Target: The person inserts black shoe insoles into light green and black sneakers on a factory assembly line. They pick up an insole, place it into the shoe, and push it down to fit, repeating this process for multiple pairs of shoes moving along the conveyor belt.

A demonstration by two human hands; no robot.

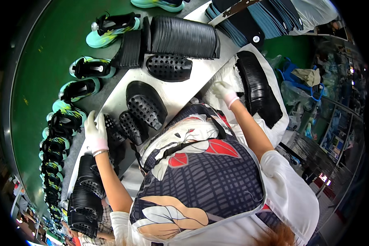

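My left hand (95, 133), in a white glove, has its fingers stretched and apart. It is beside a dark perforated shell-shaped piece (114, 126) and close to a row of black and turquoise sneakers (65, 122). At the bench's right edge, my gloved right hand (224, 93) has its fingers extended, with nothing visible in them. Next to it lies an open white sack (281, 107) holding a tight stack of black pieces (258, 88). Between my hands, black perforated pieces (146, 105) rest on the white bench (160, 87).
Long stacks of black pieces (184, 37) stand at the bench's far side. Blue and black insoles (250, 24) are stacked at far right. Sneakers line a green belt (37, 78) on the left. More perforated pieces (86, 201) are piled at lower left. A blue stool (291, 74) stands right.
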